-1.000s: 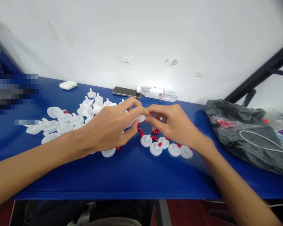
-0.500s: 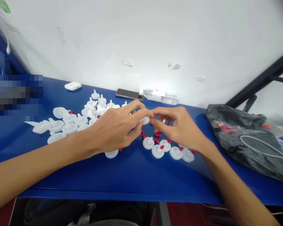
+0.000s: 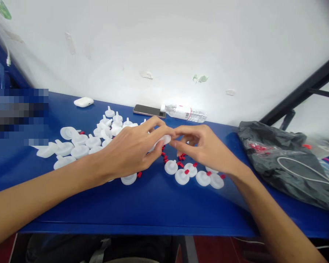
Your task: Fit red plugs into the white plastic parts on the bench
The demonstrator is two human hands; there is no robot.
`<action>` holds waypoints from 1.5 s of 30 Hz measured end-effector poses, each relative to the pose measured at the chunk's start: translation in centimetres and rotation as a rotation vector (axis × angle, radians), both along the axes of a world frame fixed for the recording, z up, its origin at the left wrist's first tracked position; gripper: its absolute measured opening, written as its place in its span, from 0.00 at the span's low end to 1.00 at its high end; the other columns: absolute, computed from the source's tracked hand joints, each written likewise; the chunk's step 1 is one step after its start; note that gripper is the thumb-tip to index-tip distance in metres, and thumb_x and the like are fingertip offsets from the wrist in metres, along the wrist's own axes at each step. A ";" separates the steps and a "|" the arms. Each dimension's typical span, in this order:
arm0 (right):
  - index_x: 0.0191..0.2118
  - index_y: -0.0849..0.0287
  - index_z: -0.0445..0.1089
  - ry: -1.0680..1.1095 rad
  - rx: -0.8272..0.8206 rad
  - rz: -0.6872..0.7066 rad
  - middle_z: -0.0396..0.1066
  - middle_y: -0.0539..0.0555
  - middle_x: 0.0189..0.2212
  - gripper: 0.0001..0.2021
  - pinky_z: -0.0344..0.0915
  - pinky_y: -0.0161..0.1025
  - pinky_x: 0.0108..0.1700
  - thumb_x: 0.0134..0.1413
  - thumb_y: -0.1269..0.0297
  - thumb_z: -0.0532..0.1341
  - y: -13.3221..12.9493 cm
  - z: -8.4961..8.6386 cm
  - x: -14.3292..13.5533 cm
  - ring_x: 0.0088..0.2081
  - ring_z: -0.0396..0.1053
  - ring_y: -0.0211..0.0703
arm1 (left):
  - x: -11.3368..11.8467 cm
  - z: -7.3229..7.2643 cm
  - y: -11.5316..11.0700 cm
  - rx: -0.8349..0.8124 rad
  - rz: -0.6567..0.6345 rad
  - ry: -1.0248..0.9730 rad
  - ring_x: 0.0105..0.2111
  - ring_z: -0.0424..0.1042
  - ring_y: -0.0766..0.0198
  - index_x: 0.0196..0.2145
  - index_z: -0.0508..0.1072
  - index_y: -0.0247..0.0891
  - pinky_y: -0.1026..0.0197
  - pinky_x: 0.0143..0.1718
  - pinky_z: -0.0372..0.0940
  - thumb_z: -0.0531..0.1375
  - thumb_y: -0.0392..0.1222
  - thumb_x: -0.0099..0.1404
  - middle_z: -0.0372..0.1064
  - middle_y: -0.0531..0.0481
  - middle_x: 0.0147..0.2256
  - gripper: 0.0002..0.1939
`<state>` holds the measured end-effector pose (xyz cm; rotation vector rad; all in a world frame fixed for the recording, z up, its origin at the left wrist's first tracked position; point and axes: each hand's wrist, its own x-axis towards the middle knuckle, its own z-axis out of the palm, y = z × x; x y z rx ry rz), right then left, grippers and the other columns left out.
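Note:
My left hand (image 3: 142, 146) is closed round a white plastic spout cap (image 3: 166, 139), its disc edge showing between thumb and fingers. My right hand (image 3: 201, 144) meets it from the right, thumb and index finger pinched at the cap's far side. What those fingertips grip is hidden. Below my right hand lie several white spout caps with red tips on their spouts, one of them a red-tipped cap (image 3: 182, 176). Loose small red tips (image 3: 181, 157) lie beneath the hands. Left of my left hand spreads a pile of white spout caps (image 3: 80, 151) without red tips.
Along the wall are a white earphone case (image 3: 83, 102), a phone (image 3: 149, 110) and a clear plastic bottle (image 3: 185, 112). A dark plastic bag (image 3: 287, 175) with a white cable covers the right end of the blue table (image 3: 142, 215).
Both hands stay together at the white spout cap, with only a slight shift of the fingers. The whole view has moved a little.

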<state>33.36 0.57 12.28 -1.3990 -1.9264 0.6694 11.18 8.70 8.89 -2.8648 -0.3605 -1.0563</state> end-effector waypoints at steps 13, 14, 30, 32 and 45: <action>0.49 0.56 0.82 0.212 -0.227 0.064 0.74 0.45 0.23 0.13 0.54 0.32 0.22 0.62 0.60 0.75 0.2 0.0 0.4 0.23 0.67 0.33 | 0.0 -0.1 0.2 -0.101 -0.010 -0.022 0.44 0.79 0.59 0.56 0.71 0.39 0.62 0.32 0.70 0.51 0.36 0.82 0.76 0.44 0.51 0.12; 0.48 0.56 0.81 0.235 -0.242 0.061 0.74 0.45 0.23 0.12 0.55 0.32 0.22 0.61 0.60 0.76 0.2 0.1 0.3 0.23 0.68 0.33 | -0.1 0.0 0.2 -0.123 -0.016 -0.034 0.44 0.79 0.60 0.56 0.71 0.39 0.63 0.31 0.69 0.51 0.35 0.81 0.76 0.44 0.51 0.12; 0.39 0.56 0.82 0.325 -0.243 -0.023 0.78 0.47 0.27 0.10 0.57 0.32 0.23 0.54 0.62 0.79 0.6 -0.1 -0.2 0.25 0.70 0.33 | 0.1 0.4 0.1 -0.234 -0.017 -0.080 0.41 0.78 0.62 0.54 0.75 0.39 0.62 0.35 0.69 0.51 0.42 0.83 0.80 0.46 0.50 0.14; 0.40 0.56 0.82 0.308 -0.207 -0.035 0.80 0.48 0.31 0.09 0.60 0.32 0.25 0.55 0.62 0.78 0.6 0.0 0.0 0.26 0.73 0.33 | 0.1 0.3 0.2 -0.236 -0.001 -0.082 0.40 0.78 0.62 0.54 0.75 0.39 0.62 0.34 0.69 0.52 0.43 0.83 0.80 0.46 0.51 0.13; 0.39 0.51 0.85 -0.151 -0.006 -0.009 0.83 0.48 0.31 0.07 0.63 0.39 0.32 0.65 0.56 0.73 0.1 -0.3 0.2 0.27 0.69 0.38 | -0.1 -0.1 1.0 -0.120 0.104 -0.125 0.33 0.75 0.65 0.62 0.74 0.39 0.64 0.28 0.69 0.61 0.41 0.80 0.75 0.42 0.55 0.16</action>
